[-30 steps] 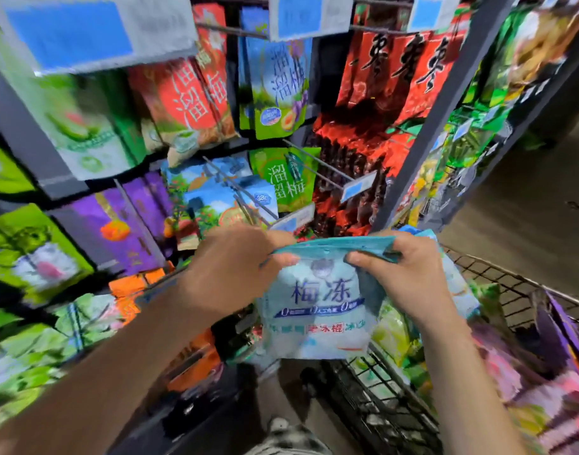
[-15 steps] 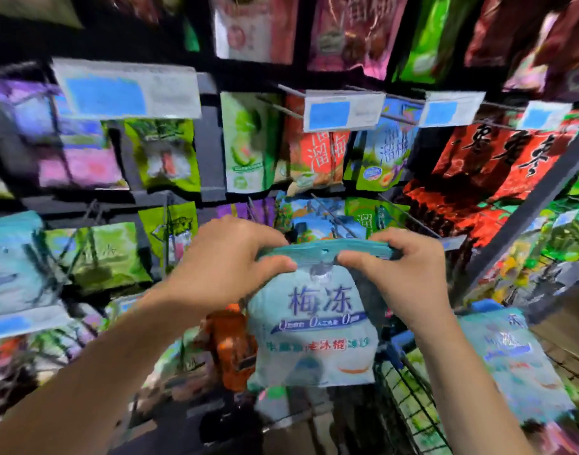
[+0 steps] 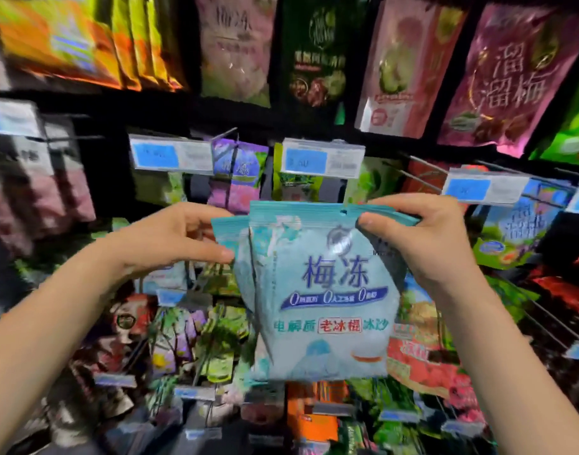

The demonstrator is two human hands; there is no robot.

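**Mia:** What are the hands holding?

**Tom:** Pale blue plastic snack pouches with dark blue writing [image 3: 324, 290]. They are up in front of the shop rack [image 3: 123, 103], right in the middle of the view. The left hand [image 3: 169, 238] is at 9 o'clock from them. Its thumb and fingers pinch the side of the back pouch [image 3: 229, 231]. The right hand [image 3: 422, 238] is at 2 o'clock, and its thumb and fingers pinch the top corner.

**Mia:** What is the job?

**Tom:** I think it is hanging them on a thin metal peg [image 3: 422, 170]. I cannot tell which peg.

**Mia:** How do you do it well?

**Tom:** Find the small round hole [image 3: 344, 212] at 12 o'clock on the front pouch. Line up all the holes first. Hold the top strip flat. Point the hole at the peg tip and slide it straight back. Pinch only the top, not the soft middle.

**Mia:** How many things are there?

**Tom:** There are two hands. I can see two pouches for sure. Thin edges by the right thumb may be more, but I cannot count them. One hole shows. Three whole white price tags with blue patches [image 3: 321, 157] sit in the row at 12 o'clock, and more are cut off at the sides.
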